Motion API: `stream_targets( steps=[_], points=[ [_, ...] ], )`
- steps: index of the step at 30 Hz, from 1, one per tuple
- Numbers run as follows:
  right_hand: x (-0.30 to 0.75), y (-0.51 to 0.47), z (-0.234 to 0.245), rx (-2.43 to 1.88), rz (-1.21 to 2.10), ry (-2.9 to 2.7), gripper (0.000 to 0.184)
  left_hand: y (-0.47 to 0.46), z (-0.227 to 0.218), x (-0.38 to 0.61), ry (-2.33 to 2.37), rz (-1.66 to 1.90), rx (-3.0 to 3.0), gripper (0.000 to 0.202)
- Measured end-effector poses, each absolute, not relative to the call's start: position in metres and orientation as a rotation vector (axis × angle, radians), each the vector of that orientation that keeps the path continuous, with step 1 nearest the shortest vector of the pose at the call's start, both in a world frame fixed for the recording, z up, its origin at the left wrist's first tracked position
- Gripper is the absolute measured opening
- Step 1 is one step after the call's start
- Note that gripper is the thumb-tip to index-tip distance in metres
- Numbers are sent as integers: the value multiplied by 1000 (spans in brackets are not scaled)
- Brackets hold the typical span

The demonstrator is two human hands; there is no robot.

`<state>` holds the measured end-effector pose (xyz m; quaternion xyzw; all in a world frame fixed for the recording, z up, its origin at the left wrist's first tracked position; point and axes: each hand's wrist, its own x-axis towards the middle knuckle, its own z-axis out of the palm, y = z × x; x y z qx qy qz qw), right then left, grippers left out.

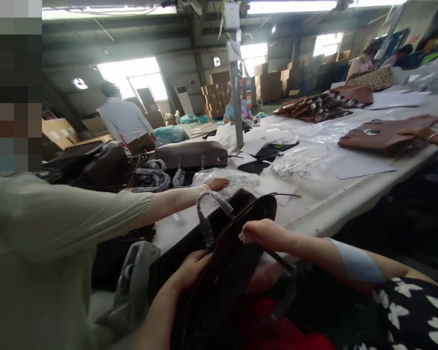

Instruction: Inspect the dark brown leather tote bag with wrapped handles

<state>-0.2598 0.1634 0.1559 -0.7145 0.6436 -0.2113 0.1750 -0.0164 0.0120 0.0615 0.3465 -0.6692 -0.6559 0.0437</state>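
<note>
A large dark handbag [226, 262] stands tilted in front of me, its top opening towards me. My left hand [191, 267] grips the near left part of its rim, just below a strap handle [205, 218] wrapped in clear plastic. Over the bag's right side, my right hand [264, 234] is closed in a pinch on a small whitish scrap, whose material I cannot make out. Below my right forearm hangs the other wrapped handle [286, 291]. A thin dark cord [288, 195] sticks out past the bag's far end.
At my left a co-worker's arm [175, 201] reaches across the white table [314, 209] to clear plastic bags [233, 179]. More dark bags [190, 154] lie behind. A metal post [236, 102] rises from the table. At right, another person's hand [418, 132] rests on a brown bag [372, 136].
</note>
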Motion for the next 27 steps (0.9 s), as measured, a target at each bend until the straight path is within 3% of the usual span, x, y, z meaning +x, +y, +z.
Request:
stream_targets(
  steps=[3,6,13,19,27],
  points=[
    [-243,175,118,-2309,-286,1821,19,18,73,0,-2114,-1990,1011,56],
    [-236,177,94,-2371,-191,1782,21,24,87,2,-2193,-1897,950,54],
    [-223,171,51,-2400,-252,1835,27,60,111,-9,-2482,-1335,934,35],
    [-213,134,21,-2031,-474,2230,24,73,146,-17,-2602,-880,956,25],
    [-219,140,34,-2115,-605,2053,26,62,140,-15,-2548,-994,1012,27]
  ],
)
